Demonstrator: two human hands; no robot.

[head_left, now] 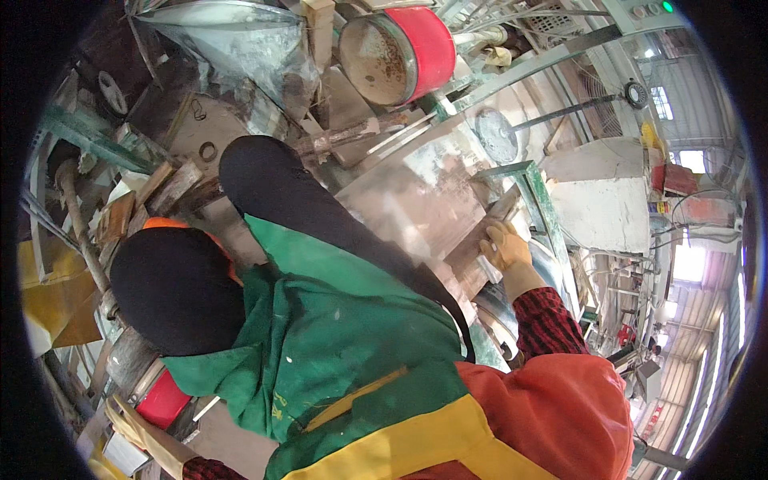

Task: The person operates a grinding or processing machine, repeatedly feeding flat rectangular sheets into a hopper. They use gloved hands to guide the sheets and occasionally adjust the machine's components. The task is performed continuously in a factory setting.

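I see my right hand, in a yellow work glove, curled closed around the near end of a flat brown wooden board, which lies tilted against the green metal frame beside a shiny metal sheet. My left hand, also gloved yellow, sits low at the picture's edge beside a red block-shaped thing; it seems to touch a pale flat piece, though I cannot tell its grip there.
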